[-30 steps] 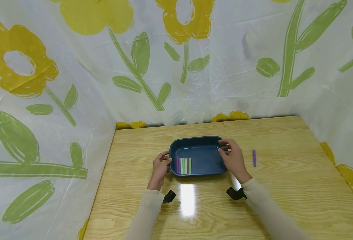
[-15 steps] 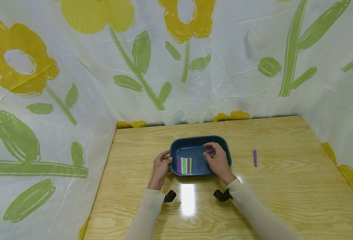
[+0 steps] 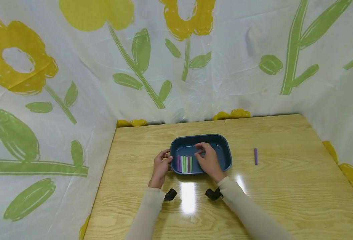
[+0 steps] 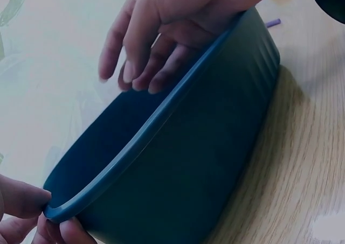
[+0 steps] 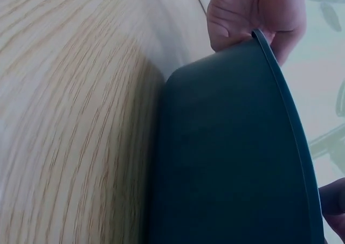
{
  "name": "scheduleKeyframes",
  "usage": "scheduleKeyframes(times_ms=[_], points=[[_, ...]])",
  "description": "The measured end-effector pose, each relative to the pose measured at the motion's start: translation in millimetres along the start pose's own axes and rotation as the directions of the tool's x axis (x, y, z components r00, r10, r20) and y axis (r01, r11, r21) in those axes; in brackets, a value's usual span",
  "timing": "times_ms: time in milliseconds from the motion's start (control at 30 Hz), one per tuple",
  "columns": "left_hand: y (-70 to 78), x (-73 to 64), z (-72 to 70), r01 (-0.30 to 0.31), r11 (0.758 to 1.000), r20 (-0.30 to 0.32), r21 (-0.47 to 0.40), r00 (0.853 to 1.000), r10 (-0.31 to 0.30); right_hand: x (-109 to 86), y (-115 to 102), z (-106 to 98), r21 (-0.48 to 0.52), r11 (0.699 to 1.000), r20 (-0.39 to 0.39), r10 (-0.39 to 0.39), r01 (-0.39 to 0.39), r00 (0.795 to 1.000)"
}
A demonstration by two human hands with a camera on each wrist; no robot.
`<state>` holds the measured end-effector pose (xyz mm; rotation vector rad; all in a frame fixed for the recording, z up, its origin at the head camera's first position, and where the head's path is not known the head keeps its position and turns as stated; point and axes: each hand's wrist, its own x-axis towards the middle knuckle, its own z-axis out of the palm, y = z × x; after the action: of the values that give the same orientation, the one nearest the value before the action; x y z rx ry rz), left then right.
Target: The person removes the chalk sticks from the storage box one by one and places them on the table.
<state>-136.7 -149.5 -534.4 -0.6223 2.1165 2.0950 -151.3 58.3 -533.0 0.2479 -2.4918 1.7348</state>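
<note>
A dark blue oblong tray (image 3: 222, 151) stands on the wooden table. My left hand (image 3: 159, 166) holds its left end, thumb and fingers pinching the rim in the left wrist view. Several chalk sticks (image 3: 184, 164) in purple, green, white and dark pink lie side by side at the tray's left end. My right hand (image 3: 208, 160) hovers over the middle of the tray, just right of the row. Its fingers (image 4: 114, 50) hang loosely bent with nothing visible between them. In the right wrist view the tray's outer wall (image 5: 232, 147) hides the chalk row.
One purple chalk stick (image 3: 255, 156) lies alone on the table (image 3: 284, 186) to the right of the tray. A white cloth with yellow flowers (image 3: 188, 20) hangs behind and beside the table. Black camera mounts (image 3: 213, 194) stick out from both wrists.
My right hand has moved left, from the tray's right end to its middle, close to the chalk row. My left hand has stayed at the rim.
</note>
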Motion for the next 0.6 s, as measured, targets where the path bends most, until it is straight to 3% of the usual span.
scheduleKeyframes(times_ms=[333, 600], points=[[0.1, 1.3, 1.6, 0.002, 1.0, -0.006, -0.015, 1.0, -0.002, 2.7, -3.0, 17.4, -0.013, 1.0, 0.052, -0.001, 0.001, 0.999], [1.5, 0.2, 0.3, 0.003, 1.0, -0.003, -0.015, 1.0, -0.003, 4.2, -2.6, 17.5, -0.11, 0.99, 0.17, 0.102, -0.084, 0.98]])
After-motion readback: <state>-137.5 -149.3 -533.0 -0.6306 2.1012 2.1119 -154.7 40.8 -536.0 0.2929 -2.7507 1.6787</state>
